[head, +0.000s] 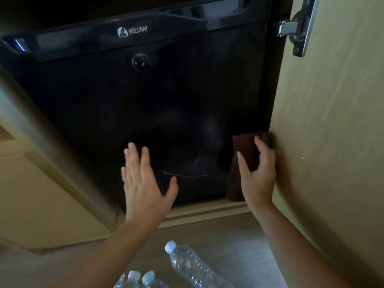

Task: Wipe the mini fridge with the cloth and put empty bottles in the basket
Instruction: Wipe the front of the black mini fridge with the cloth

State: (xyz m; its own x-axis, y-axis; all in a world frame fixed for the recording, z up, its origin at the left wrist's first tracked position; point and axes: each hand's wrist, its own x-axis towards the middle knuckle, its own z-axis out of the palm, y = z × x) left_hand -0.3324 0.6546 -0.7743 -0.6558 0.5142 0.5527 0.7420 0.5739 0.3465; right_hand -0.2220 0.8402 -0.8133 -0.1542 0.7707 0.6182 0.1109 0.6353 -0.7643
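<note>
The black mini fridge [133,100], its door shut, fills the cabinet opening in front of me. My right hand [257,173] grips a dark brown cloth [245,150] and holds it against the fridge door's lower right corner. My left hand [143,179] is spread flat with straight fingers at the door's lower middle; whether it touches the door I cannot tell. Three clear plastic bottles with pale caps lie on the floor below: one long bottle [193,267] and two more [143,279] at the bottom edge. No basket is in view.
The open tan cabinet door [332,132] stands at the right, close to my right hand, with a metal hinge [295,28] at its top. A tan cabinet frame [37,163] slants along the left. Grey-brown floor [239,246] lies below the fridge.
</note>
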